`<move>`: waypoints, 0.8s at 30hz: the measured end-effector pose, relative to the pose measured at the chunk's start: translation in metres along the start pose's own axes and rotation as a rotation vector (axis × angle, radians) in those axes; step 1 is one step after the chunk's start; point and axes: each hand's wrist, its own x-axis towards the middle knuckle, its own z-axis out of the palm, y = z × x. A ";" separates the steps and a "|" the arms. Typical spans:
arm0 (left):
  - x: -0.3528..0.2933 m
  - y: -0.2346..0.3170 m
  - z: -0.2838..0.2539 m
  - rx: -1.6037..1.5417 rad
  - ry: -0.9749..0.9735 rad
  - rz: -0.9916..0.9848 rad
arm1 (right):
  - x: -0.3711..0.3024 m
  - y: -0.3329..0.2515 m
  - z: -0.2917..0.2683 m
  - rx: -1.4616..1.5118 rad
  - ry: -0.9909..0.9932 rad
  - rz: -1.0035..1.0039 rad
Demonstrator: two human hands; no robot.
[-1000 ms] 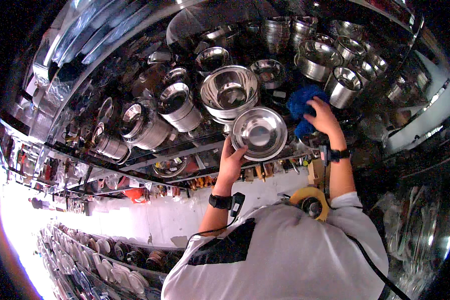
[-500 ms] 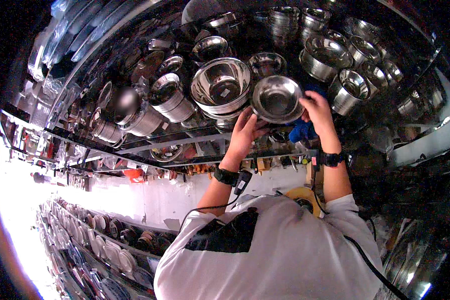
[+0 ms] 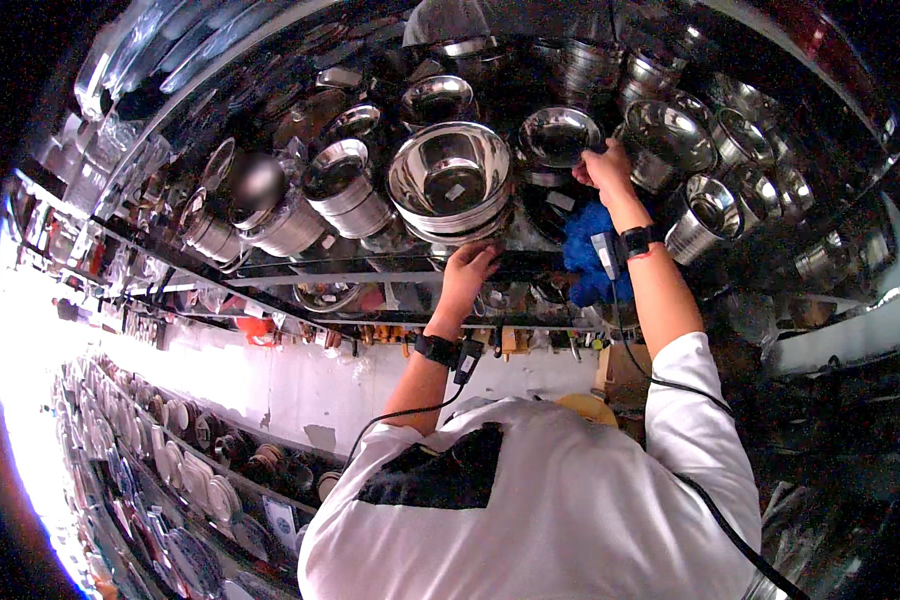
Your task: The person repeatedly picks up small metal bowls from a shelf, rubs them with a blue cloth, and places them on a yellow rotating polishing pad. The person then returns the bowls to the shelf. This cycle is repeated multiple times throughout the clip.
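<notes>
My right hand (image 3: 607, 170) reaches out over the shelf, its fingers closed at the near right rim of a shiny steel bowl (image 3: 560, 137). Under that wrist lies a fluffy blue cloth (image 3: 592, 243). At the shelf's front edge, my left hand (image 3: 464, 280) has its fingers loosely bent and holds nothing visible. Just beyond it stands a stack of large steel bowls (image 3: 450, 178), the top one with a small label inside.
Stacked steel cups (image 3: 348, 190) stand to the left, and more steel bowls (image 3: 668, 140) and a steel cup stack (image 3: 707, 215) to the right. The shelf's front rail (image 3: 390, 275) runs across. Lower left, racks hold plates (image 3: 210, 490). Cables hang from both wrists.
The steel bowl that was between both hands has moved away onto the far part of the shelf with my right hand. My left hand has come off it and drawn back slightly.
</notes>
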 end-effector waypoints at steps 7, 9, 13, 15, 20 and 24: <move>-0.006 0.010 0.012 0.094 0.062 0.004 | 0.022 0.020 0.012 -0.095 0.019 0.060; -0.005 0.007 0.011 0.087 0.057 0.019 | 0.029 0.027 0.013 -0.168 0.012 0.018; -0.005 0.006 0.009 0.105 0.041 0.034 | 0.018 0.025 0.015 -0.063 -0.052 0.052; -0.006 0.006 0.005 0.104 0.041 0.038 | -0.010 0.004 0.017 -0.047 -0.080 0.095; -0.006 0.009 0.010 0.099 -0.031 0.051 | -0.022 0.001 -0.004 -0.108 -0.147 -0.027; -0.001 -0.003 -0.007 0.220 -0.050 0.086 | -0.095 -0.025 -0.028 0.003 -0.425 -0.178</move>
